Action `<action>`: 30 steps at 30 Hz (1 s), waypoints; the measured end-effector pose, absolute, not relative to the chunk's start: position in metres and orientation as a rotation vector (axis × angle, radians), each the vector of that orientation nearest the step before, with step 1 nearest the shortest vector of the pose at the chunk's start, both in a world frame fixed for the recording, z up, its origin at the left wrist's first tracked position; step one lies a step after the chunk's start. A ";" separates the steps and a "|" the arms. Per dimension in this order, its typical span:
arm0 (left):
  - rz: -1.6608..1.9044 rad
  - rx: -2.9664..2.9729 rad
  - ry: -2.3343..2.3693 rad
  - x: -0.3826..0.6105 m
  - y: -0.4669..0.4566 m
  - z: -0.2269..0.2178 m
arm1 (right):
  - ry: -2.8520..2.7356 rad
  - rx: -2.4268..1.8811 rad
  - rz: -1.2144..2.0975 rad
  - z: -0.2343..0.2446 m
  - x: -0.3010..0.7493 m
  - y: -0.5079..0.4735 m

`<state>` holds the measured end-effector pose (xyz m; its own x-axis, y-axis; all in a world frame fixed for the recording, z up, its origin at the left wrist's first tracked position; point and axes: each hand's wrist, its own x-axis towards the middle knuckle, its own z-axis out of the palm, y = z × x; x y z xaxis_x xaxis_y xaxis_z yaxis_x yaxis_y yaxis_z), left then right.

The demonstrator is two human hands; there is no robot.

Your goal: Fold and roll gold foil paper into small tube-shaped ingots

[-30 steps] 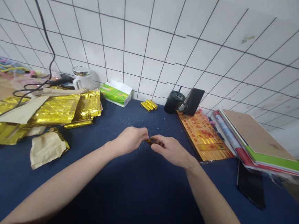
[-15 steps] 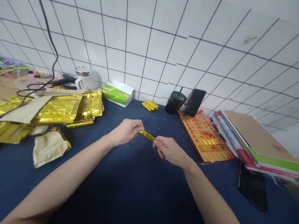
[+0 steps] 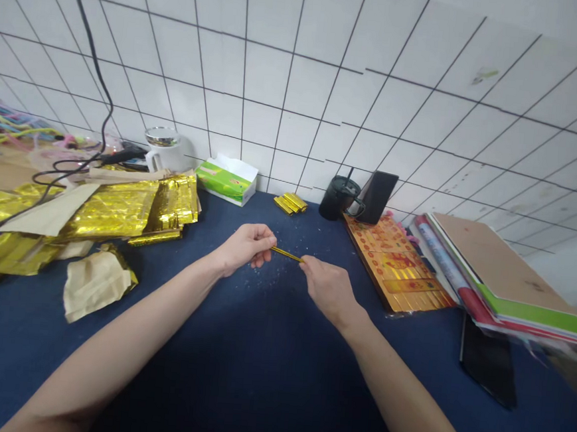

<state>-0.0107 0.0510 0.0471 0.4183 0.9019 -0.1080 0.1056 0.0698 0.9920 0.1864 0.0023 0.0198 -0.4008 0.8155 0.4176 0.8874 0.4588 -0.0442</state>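
A narrow strip of folded gold foil paper (image 3: pixel 287 253) is stretched between my two hands above the dark blue tabletop (image 3: pixel 257 360). My left hand (image 3: pixel 249 245) pinches its left end between thumb and fingers. At the other end, my right hand (image 3: pixel 329 286) is closed on the strip, its fingertips partly hidden behind the back of the hand. The strip shows its thin edge. Beyond the hands, near the wall, lies a small group of folded gold strips (image 3: pixel 290 203). Small pale flecks are scattered on the table around my hands.
At left lie piled gold foil sheets (image 3: pixel 114 209), a crumpled beige paper (image 3: pixel 96 284) and a black cable (image 3: pixel 94 54). A white mug (image 3: pixel 166 153) and green tissue pack (image 3: pixel 226 179) stand behind. Rightward are a black cup (image 3: pixel 338 198), phone (image 3: pixel 380 196), orange packet (image 3: pixel 397 264) and stacked folders (image 3: pixel 504 266).
Both hands have turned the gold strip, so its thin edge shows instead of its flat face. The right hand has rolled over, back upward; the left hand's lower fingers now show.
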 end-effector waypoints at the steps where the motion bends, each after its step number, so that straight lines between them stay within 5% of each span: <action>1: 0.782 1.396 0.989 -0.011 0.051 0.047 | -2.335 -1.444 -0.235 0.020 0.186 0.002; 14: 0.655 2.071 1.008 0.001 0.027 0.054 | -2.132 -1.406 0.964 0.032 0.176 0.000; 21: 0.528 2.156 1.101 0.003 0.027 0.053 | -2.156 -1.431 0.763 0.033 0.172 -0.002; 30: 0.520 2.305 1.093 0.007 0.026 0.045 | -2.053 -1.349 1.142 0.033 0.171 -0.004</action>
